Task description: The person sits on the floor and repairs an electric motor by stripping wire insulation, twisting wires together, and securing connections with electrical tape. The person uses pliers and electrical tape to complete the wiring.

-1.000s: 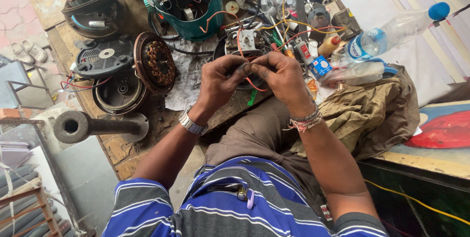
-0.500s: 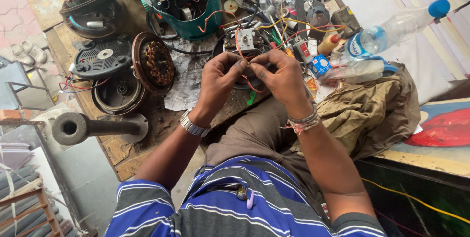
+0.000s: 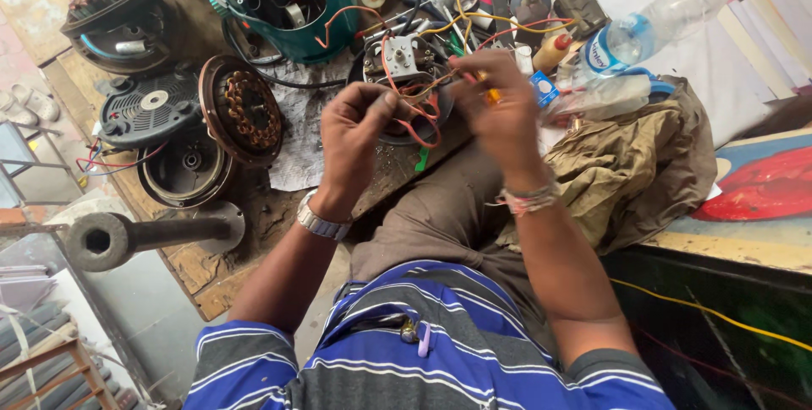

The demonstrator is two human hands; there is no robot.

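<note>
Pinching red wires (image 3: 413, 105) between them, the left hand (image 3: 355, 135) and right hand (image 3: 501, 114) are seemingly joining leads above the motor (image 3: 404, 59), needing a steady twist next

A small electrical repair workshop, seen from above a seated person at a cluttered, worn wooden workbench (image 3: 254, 232). On the left of the bench lie opened motor parts: a stator with copper windings (image 3: 241, 110), a black vented motor cover (image 3: 148, 110) and a round black housing (image 3: 182, 173). At the far edge stands a teal appliance casing (image 3: 283, 4) with loose wires inside. Red and yellow wires (image 3: 474, 21) tangle across the middle among small parts. On the right sit a clear plastic bottle with a blue cap (image 3: 668, 12) and a crumpled olive cloth (image 3: 634, 165). A heavy metal pipe (image 3: 135, 236) juts out at the near left.
</note>
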